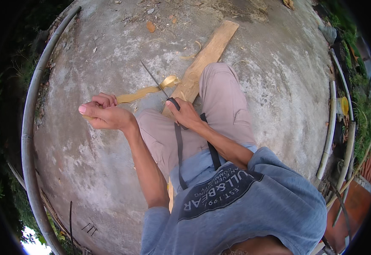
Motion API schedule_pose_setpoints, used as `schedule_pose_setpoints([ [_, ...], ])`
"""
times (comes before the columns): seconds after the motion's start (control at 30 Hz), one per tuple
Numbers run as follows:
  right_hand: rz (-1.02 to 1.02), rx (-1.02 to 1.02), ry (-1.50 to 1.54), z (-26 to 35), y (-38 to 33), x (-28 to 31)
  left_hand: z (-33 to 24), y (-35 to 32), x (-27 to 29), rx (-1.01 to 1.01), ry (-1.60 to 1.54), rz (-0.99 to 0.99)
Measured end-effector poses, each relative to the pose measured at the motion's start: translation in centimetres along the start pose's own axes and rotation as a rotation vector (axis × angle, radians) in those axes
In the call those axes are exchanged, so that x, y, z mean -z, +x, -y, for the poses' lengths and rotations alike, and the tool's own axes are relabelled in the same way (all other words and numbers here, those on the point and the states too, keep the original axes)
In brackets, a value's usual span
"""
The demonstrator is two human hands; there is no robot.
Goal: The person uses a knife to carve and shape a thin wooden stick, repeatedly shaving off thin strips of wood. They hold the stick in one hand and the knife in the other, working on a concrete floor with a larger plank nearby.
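Note:
My left hand is closed on a long, thin yellowish strip, which looks like bamboo or cane. The strip's far end curls beside a flat wooden board. My right hand grips the dark handle of a knife. Its narrow blade points away and to the left, passing over or against the strip; I cannot tell whether it touches. The board slants across the ground and disappears under my bent legs. Thin shavings lie on and beside it.
A grey bamboo pole borders the concrete on the left. More poles lie along the right edge, near a yellow round object. A dry orange leaf rests far ahead. Dark straps hang before my shirt.

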State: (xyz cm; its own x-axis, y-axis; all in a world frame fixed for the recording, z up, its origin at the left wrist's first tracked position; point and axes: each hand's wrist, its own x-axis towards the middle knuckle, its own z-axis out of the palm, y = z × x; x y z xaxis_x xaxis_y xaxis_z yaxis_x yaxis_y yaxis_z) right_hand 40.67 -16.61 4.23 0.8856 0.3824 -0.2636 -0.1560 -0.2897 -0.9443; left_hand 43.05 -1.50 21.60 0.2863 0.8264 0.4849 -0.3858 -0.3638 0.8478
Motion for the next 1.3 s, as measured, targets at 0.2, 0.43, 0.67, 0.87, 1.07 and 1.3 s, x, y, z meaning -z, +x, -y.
schedule_pose_setpoints([
  [0.2, -0.036, 0.134, -0.085, -1.0, 0.4, 0.4, -0.6, -0.6, -0.9, 0.005, 0.011, -0.006],
  [0.43, 0.004, 0.220, -0.083, 1.7, -0.8, -0.2, -0.2, 0.0, 0.0, -0.006, 0.004, -0.023],
  [0.67, 0.026, -0.044, -0.010, 0.0, 0.8, 0.7, -0.2, 0.0, -0.1, -0.003, -0.006, -0.013],
  [0.87, -0.030, 0.178, -0.075, -0.3, 0.5, 0.5, -0.6, -0.3, -0.9, -0.009, 0.009, -0.001],
  [1.07, 0.060, 0.005, -0.005, 0.9, 0.7, 0.9, 0.1, 0.5, 0.1, 0.003, 0.022, -0.002],
  [1.3, -0.079, -0.065, -0.047, -2.6, 2.4, 0.2, 0.0, 0.4, -0.9, -0.016, 0.004, 0.008],
])
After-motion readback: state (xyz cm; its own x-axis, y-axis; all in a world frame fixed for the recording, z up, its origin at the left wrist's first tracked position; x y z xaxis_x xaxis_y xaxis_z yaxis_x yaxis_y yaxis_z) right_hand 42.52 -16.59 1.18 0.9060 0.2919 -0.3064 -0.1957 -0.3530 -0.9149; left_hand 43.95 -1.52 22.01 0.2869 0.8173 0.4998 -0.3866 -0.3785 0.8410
